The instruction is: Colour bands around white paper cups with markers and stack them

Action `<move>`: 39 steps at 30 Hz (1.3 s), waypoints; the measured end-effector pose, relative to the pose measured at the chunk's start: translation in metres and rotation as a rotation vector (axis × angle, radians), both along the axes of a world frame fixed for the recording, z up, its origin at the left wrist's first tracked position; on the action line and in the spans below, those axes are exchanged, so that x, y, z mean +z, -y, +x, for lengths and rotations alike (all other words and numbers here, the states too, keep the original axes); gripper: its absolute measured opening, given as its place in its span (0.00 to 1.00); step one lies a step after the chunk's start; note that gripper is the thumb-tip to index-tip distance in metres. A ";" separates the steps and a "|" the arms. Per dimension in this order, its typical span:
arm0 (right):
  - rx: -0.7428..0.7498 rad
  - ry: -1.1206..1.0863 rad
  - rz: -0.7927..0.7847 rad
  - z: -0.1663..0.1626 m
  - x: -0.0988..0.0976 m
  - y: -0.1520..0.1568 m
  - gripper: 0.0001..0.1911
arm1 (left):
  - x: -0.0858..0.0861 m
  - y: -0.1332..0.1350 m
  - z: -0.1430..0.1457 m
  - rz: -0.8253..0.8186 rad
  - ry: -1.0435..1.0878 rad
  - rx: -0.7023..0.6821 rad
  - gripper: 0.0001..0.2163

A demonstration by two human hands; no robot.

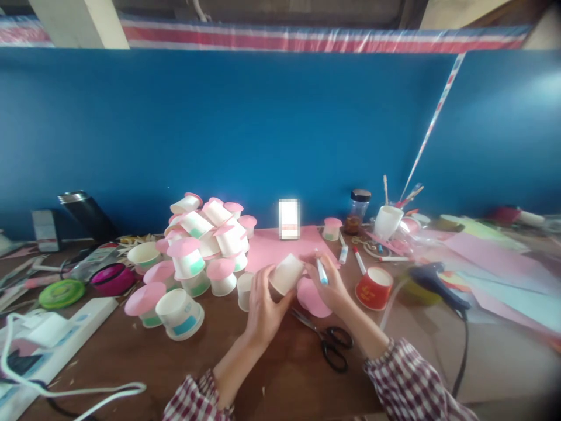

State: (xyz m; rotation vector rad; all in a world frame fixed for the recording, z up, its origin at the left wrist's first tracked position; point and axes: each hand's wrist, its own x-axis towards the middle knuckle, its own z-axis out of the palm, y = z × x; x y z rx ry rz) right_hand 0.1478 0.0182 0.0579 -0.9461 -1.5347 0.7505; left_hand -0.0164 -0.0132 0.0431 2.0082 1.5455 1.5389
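Observation:
My left hand (263,307) is closed round a white paper cup (287,273), held on its side above the brown table (272,362). My right hand (328,286) grips a marker with a blue tip (321,272) and also touches the cup's far side. A pink paper cut-out (312,298) lies under my right hand. Black-handled scissors (331,342) rest on the table just below both hands.
A pile of white cups with pink paper tops (205,240) stands at left. A red cup (374,287), loose markers (359,260), a glass jar (358,211), a glue gun (432,279) with cable, coloured paper sheets (495,263) and a power strip (56,336) surround the hands.

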 end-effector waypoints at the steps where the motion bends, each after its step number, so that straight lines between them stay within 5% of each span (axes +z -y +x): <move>1: 0.006 -0.010 -0.005 -0.001 -0.003 -0.001 0.09 | -0.001 -0.001 -0.001 0.022 -0.027 0.016 0.24; 11: -0.055 -0.050 0.006 0.003 -0.009 -0.004 0.12 | -0.005 -0.015 0.014 -0.011 -0.090 -0.093 0.35; 17: -0.163 -0.102 0.047 0.014 -0.010 -0.007 0.12 | 0.005 -0.023 0.031 -0.244 0.328 -0.378 0.25; 25: -0.164 -0.201 0.088 0.014 -0.016 -0.004 0.13 | -0.008 -0.036 0.032 -0.553 1.144 -0.657 0.15; 30: -0.177 -0.007 0.148 0.013 -0.021 0.014 0.12 | -0.015 -0.044 0.026 -0.569 1.303 -0.706 0.10; 39: -0.158 0.210 0.209 0.006 -0.019 0.019 0.08 | -0.015 -0.043 0.028 -0.639 1.276 -0.722 0.18</move>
